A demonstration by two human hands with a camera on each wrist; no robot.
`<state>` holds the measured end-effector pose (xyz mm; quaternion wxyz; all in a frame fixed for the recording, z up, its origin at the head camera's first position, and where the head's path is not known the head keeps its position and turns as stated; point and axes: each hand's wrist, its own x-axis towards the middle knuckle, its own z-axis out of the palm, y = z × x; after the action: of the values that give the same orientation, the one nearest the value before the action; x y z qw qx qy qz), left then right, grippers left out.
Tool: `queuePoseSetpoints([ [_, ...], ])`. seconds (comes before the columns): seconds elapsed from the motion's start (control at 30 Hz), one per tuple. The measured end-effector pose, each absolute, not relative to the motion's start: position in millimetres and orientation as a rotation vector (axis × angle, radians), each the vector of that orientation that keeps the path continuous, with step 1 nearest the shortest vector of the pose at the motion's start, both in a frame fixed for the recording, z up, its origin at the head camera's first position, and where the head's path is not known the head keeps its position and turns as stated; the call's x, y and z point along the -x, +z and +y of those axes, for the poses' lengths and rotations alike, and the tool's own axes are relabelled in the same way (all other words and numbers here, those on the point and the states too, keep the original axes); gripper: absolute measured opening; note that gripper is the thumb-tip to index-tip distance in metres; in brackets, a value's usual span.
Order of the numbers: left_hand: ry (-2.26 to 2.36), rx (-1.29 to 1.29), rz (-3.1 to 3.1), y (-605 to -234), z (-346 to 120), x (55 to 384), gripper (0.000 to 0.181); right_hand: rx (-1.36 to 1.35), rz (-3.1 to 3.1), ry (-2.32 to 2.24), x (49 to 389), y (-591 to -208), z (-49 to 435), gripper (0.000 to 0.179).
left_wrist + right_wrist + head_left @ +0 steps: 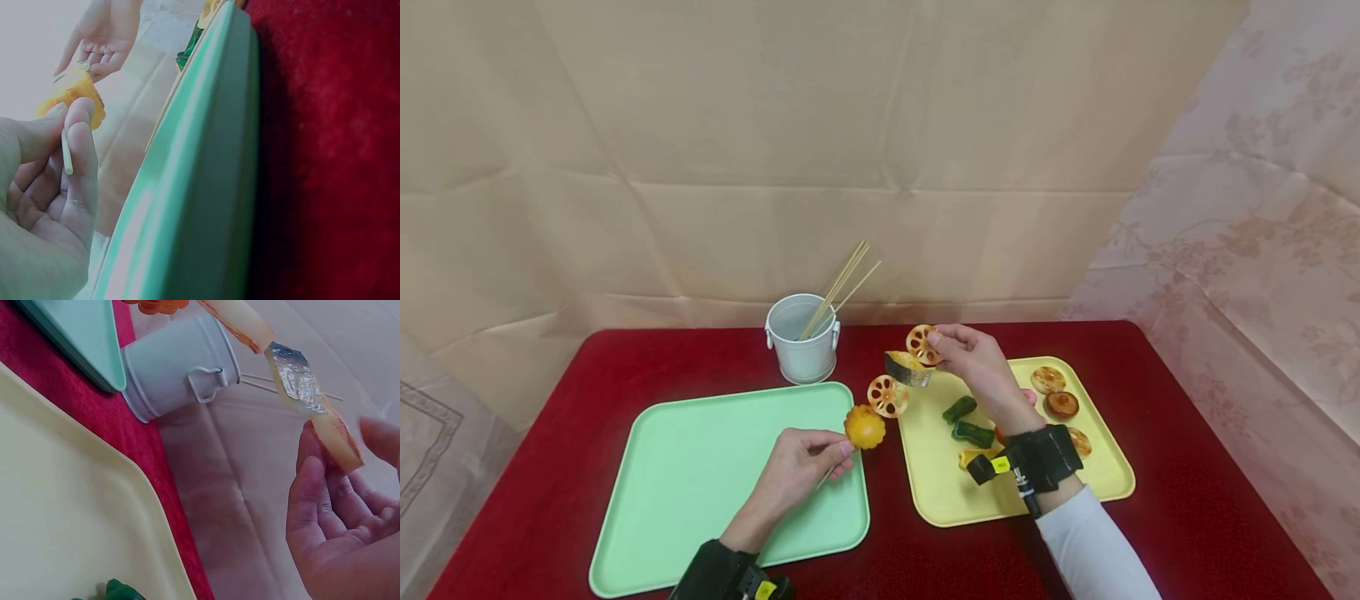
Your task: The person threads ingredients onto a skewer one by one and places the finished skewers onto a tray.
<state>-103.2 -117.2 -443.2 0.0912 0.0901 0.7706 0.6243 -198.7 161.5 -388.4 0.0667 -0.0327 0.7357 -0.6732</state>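
My left hand (pixel 805 467) pinches the lower end of a thin wooden skewer (pixel 67 153) between thumb and forefinger. Threaded along it, from that hand outward, are a yellow corn piece (pixel 864 427), a lotus root slice (pixel 888 396), a pumpkin wedge (pixel 906 368) with dark, shiny skin, and a second lotus root slice (pixel 920 343) at the far end. The fingers of my right hand (pixel 981 367) touch this end slice from behind. In the right wrist view, the thumb (pixel 380 440) stands apart from the slice. The skewer's tip cannot be seen.
Below the left hand lies a green tray (pixel 715 467). A yellow tray (pixel 940 500) at right holds green peppers (pixel 973 434), a mushroom cap (pixel 1062 406), browned round slices (pixel 1048 380) and other pieces. Behind stands a white bucket (pixel 805 358) with several bare skewers (pixel 842 287).
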Motion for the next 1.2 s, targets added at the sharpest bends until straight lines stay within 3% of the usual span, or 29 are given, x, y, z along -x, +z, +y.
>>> queuePoseSetpoints([
  [0.3, 1.837, -0.238, 2.268, -441.1, -117.6, 102.5, 0.02, 0.022, 2.156, -2.175, 198.6, -390.0, 156.6, 0.039],
  [0.7, 1.788, -0.416, 2.161, -438.1, -117.8, 99.6, 0.022, -0.03, 2.253, -2.198, 201.2, -391.9, 155.2, 0.039],
  [1.2, 1.496, -0.259, 2.8, -439.4, -113.3, 98.1, 0.003, -0.011, 2.268, -2.13, 197.1, -392.5, 155.2, 0.038],
])
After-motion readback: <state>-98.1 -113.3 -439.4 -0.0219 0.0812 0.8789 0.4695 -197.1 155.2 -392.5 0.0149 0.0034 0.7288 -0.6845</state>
